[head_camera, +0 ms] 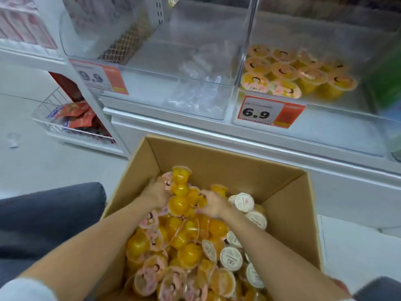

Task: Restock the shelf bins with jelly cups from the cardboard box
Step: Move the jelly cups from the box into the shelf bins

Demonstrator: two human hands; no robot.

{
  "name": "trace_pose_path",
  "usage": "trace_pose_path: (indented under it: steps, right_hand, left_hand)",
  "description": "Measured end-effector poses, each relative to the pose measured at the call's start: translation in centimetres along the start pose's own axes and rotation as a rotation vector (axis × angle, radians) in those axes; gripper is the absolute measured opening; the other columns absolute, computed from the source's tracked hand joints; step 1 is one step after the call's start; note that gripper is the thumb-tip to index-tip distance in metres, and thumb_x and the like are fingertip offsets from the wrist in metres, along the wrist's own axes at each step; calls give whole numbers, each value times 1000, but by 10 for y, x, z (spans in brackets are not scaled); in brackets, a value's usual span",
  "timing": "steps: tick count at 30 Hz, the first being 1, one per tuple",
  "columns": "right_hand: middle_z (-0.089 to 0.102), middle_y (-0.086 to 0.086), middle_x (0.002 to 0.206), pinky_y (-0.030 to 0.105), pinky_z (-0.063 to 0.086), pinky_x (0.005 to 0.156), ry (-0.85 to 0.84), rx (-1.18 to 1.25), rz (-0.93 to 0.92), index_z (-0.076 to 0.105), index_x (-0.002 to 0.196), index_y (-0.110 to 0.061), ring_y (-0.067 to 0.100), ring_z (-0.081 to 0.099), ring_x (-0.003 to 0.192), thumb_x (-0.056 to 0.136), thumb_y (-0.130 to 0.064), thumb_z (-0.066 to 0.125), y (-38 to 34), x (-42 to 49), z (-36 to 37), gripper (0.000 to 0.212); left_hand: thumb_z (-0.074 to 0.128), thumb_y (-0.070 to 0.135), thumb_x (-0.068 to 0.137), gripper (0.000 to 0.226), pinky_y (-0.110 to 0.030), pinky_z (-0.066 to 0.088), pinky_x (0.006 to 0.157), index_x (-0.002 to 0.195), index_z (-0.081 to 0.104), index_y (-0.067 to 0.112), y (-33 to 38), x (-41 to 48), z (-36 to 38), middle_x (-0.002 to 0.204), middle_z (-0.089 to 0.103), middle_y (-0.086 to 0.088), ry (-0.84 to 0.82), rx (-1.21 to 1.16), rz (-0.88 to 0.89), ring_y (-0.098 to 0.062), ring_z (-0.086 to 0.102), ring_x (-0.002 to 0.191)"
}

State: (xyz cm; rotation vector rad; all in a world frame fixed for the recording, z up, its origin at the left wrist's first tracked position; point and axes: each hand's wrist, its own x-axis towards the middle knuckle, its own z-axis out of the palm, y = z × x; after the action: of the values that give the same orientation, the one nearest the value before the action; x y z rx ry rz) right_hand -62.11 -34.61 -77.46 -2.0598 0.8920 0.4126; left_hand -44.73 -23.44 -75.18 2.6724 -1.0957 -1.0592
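Jelly cups (180, 198) filled the cardboard box (217, 161) below the shelf bins (338, 111), where the left hand (157, 193) and right hand (213, 204) curled around a loose orange cluster that might slip apart and spill when lifted, being held only from the sides.

White shelf (282, 148), far: two clear bins (156, 103) side by side, price tags (269, 111) on fronts. Floor (43, 170), near: open cardboard box (217, 168).

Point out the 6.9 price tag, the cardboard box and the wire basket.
6.9 price tag (263, 113): head view, on the digits.
cardboard box (217, 161): head view, bare far inner wall.
wire basket (54, 126): head view, front rim.
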Motion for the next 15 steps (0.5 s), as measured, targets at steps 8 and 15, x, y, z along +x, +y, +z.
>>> trace_pose_path:
  steps: [8,15]
  right_hand:
    - [58,5,132,30,43,96,121,124,26,48,137,-17,24,52,123,77,-37,76,-20,26,58,69]
    - [67,0,112,39,51,92,183,475,108,62,120,-23,20,62,105,82,-39,66,9,-4,13,41]
  left_hand:
    - [56,83,59,92,-43,38,104,122,58,16,21,42,7,131,51,-10,147,-168,-153,-31,44,126]
    - [71,71,58,74,-42,48,95,101,69,11,31,63,0,115,63,-11,164,-263,-270,-32,56,109]
